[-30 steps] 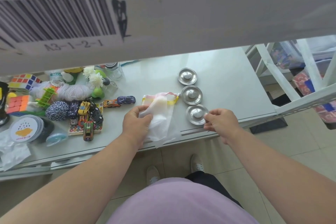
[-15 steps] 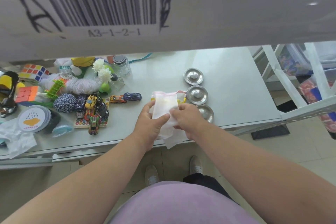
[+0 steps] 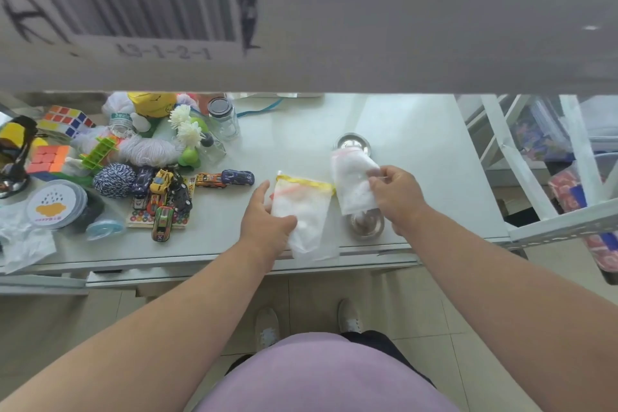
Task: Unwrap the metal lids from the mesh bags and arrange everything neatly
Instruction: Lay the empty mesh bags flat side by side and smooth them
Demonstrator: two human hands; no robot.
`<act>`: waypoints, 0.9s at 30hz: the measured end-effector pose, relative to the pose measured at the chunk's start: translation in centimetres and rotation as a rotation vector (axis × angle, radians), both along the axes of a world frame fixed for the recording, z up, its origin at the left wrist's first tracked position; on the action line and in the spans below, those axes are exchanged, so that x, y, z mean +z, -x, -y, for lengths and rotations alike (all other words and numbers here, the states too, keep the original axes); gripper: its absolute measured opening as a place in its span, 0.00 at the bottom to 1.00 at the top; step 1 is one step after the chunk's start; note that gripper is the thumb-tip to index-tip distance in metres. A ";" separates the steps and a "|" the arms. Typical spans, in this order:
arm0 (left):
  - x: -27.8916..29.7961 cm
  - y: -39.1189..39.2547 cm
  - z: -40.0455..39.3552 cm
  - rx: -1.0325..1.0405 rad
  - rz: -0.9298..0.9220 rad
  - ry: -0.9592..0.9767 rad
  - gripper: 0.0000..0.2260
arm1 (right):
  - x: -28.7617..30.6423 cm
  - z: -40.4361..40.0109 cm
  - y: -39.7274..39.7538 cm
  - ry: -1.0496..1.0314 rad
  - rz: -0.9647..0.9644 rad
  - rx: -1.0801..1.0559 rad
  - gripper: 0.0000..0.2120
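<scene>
My left hand (image 3: 266,217) grips the left edge of a white mesh bag with a yellow drawstring (image 3: 302,214), which lies on the grey table (image 3: 418,144) near its front edge. A second white mesh bag with a pink top (image 3: 352,179) is pinched in my right hand (image 3: 396,197) and lifted just to the right of the first. This raised bag covers the row of round metal lids. Only the far lid (image 3: 352,141) and the near lid (image 3: 364,226) peek out above and below it; the middle lid is hidden.
Toy cars (image 3: 164,197), yarn balls (image 3: 113,179), puzzle cubes (image 3: 65,119), a glass jar (image 3: 224,117) and a round tin (image 3: 55,204) crowd the table's left half. A white shelf frame (image 3: 511,157) stands at the right. A barcoded beam (image 3: 301,17) spans the top.
The two bags have come apart: my right hand pulled one off the pile and carried it right, over the lids. My left hand stays on the other bag.
</scene>
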State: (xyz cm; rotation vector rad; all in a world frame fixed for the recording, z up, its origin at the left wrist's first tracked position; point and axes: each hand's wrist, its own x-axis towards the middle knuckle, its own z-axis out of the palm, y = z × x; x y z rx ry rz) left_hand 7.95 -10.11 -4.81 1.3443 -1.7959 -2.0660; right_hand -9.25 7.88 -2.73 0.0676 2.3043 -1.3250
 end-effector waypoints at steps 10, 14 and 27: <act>1.0 3.7 -2.1 -0.042 0.286 0.227 0.26 | -0.7 -6.0 7.3 0.107 0.122 0.055 0.08; 1.2 5.0 -2.6 0.050 0.297 0.309 0.18 | 0.1 -6.1 9.3 0.390 0.349 0.139 0.14; 3.6 9.2 -4.3 0.208 -0.007 0.165 0.24 | -3.2 -9.4 13.2 0.155 0.031 0.153 0.29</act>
